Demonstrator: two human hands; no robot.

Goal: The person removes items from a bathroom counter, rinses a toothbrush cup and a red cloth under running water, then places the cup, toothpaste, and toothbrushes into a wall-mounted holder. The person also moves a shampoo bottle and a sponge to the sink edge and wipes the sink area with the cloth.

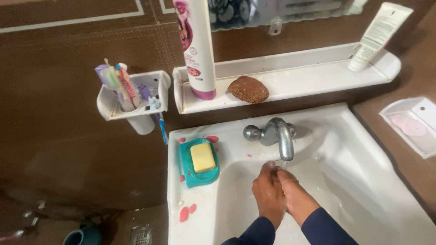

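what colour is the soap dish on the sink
Teal, holding a yellow soap bar; the soap dish shows best in the head view.

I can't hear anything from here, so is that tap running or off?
Running, it seems: a thin stream shows below the tap spout, falling onto the left hand and right hand pressed together in the sink.

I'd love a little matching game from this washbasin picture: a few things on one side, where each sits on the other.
Things:
1. yellow soap bar
2. brown scrubbing stone
3. toothbrushes
4. both hands

Places:
A. in the white wall holder
B. under the metal tap
C. in the teal dish on the sink rim
D. on the white shelf

Pairs: 1-C, 2-D, 3-A, 4-B
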